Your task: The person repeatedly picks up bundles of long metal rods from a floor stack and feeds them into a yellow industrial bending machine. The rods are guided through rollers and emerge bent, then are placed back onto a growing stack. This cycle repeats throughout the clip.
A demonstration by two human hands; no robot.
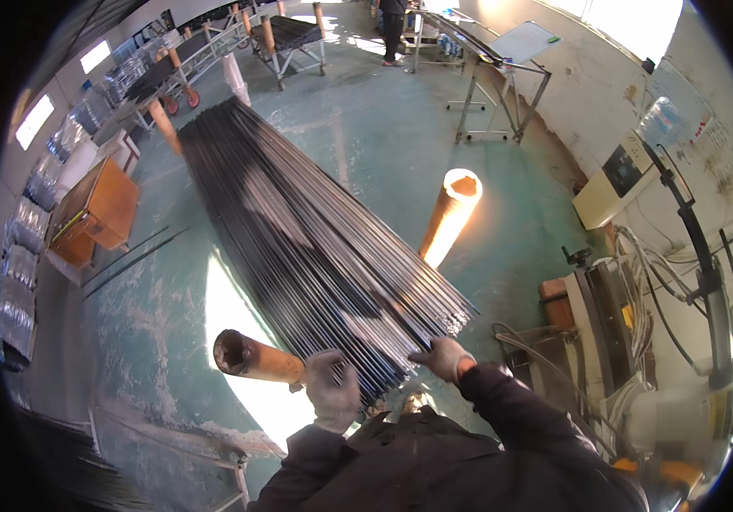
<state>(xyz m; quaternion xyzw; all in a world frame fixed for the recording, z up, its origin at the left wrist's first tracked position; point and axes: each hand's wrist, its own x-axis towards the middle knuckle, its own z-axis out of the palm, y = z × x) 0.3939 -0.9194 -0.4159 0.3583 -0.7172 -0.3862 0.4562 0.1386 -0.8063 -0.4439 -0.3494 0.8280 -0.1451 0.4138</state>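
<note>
A wide bundle of long, thin black rods [298, 230] runs from my body toward the far left, its near ends spread out in front of me. My right hand [445, 359], in a greyish glove, is closed at the near ends, thumb and fingers pinching a rod; the fingertips are partly hidden. At the left edge of the bundle is my gloved left hand [333, 392], thumb and fingers curved but apart, with no rod visible between them. It sits beside a brown cardboard tube [255, 357], slightly blurred.
Another upright tube [451, 213] stands right of the rods. A wooden cabinet [98, 209] and two loose rods [136, 260] are at left. Machinery with cables [605, 333] lines the right wall. Rod racks [285, 38] and a person [393, 30] are at the back.
</note>
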